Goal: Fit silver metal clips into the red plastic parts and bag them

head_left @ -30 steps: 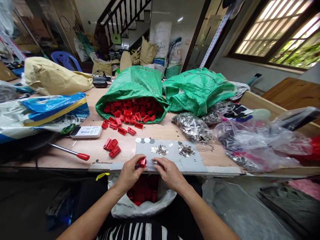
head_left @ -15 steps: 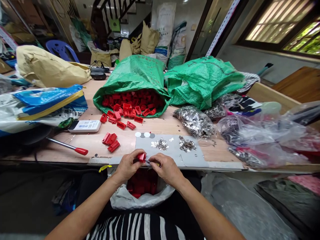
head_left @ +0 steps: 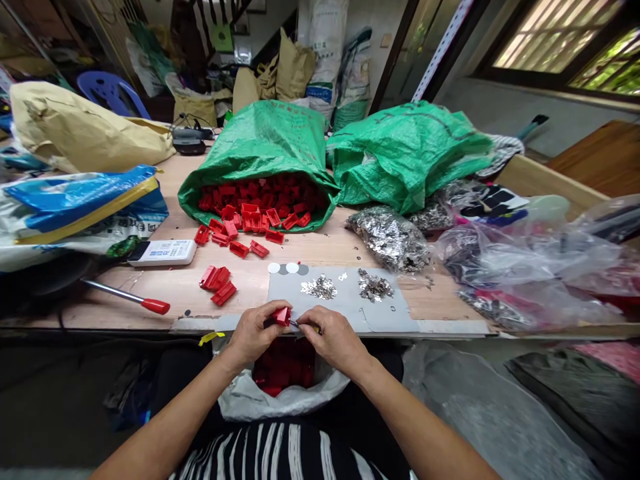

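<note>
My left hand [head_left: 257,331] pinches a small red plastic part [head_left: 283,316] above the table's front edge. Fingers closed, my right hand [head_left: 334,335] grips a thin screwdriver-like tool [head_left: 294,323]; its metal shaft meets the red part, and most of its handle is hidden in my palm. Just beyond the hands lies a grey sheet [head_left: 345,317] bearing a pile of shiny flat metal pieces [head_left: 320,287] and a darker pile of small metal pieces [head_left: 375,286]. Several loose red parts [head_left: 218,285] lie to the left. Below my hands, a white sack [head_left: 300,402] in my lap holds more red parts [head_left: 283,373].
An open green sack [head_left: 270,137] spills red parts onto the table; another green sack [head_left: 405,157] lies beside it. A clear bag of metal pieces [head_left: 390,240] sits at right, near crumpled plastic bags [head_left: 530,267]. At left is a red-tipped lever [head_left: 155,306] and a white box-shaped device [head_left: 167,252].
The camera view has shifted slightly, with the table's contents sitting a little further left. Both hands keep their hold, the tool still against the red part.
</note>
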Demonstrator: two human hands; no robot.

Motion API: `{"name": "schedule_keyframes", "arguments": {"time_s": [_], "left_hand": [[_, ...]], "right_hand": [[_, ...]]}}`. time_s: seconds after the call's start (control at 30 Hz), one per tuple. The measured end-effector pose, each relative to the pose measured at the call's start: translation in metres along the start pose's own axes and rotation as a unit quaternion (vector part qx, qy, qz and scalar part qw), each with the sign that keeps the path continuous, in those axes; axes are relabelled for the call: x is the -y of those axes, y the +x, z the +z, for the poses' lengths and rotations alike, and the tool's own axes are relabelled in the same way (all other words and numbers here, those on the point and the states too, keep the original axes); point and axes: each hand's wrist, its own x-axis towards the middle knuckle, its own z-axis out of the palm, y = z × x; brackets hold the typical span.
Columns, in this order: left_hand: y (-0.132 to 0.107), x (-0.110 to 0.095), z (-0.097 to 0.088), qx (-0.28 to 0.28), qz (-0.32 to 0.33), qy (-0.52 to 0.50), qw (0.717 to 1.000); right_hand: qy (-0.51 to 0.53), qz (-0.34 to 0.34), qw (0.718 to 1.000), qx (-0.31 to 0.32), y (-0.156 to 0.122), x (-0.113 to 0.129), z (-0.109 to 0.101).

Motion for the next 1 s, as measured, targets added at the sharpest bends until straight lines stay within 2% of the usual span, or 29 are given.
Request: {"name": "schedule_keyframes", "arguments": {"time_s": [0.23,0.43,0.57,0.67,0.8,0.87,0.9,1.0], "left_hand": [[-0.001,0.003,0.001,0.001,0.013,-0.009,1.0],[-0.002,0.003,0.005,-0.008,0.022,-0.015,1.0],[-0.003,0.003,0.007,-0.014,0.016,-0.02,1.0],[-0.006,0.001,0.008,-0.04,0.016,-0.046,0.998],[-0.013,-0.009,0.009,-0.086,0.013,-0.135,0.987],[-0.017,-0.018,0.008,-0.106,-0.015,-0.242,0.964],[-0.02,-0.022,0.008,-0.112,-0.039,-0.313,0.942],[-0.026,-0.035,0.007,-0.084,-0.121,-0.526,0.838]], "right_hand": [[-0.048,0.05,0.998,0.011,0.0,0.014,0.001],[-0.102,0.093,0.99,0.007,0.001,0.028,0.01],[-0.08,0.062,0.995,0.003,-0.001,0.023,0.01],[-0.025,0.026,0.999,-0.011,-0.007,0.015,0.007],[0.079,-0.031,0.995,-0.06,-0.02,0.009,0.005],[0.11,-0.027,0.992,-0.057,-0.026,0.009,0.004],[0.123,-0.021,0.991,-0.048,-0.029,0.01,0.003],[0.175,-0.025,0.984,-0.023,-0.035,0.018,0.0]]}}
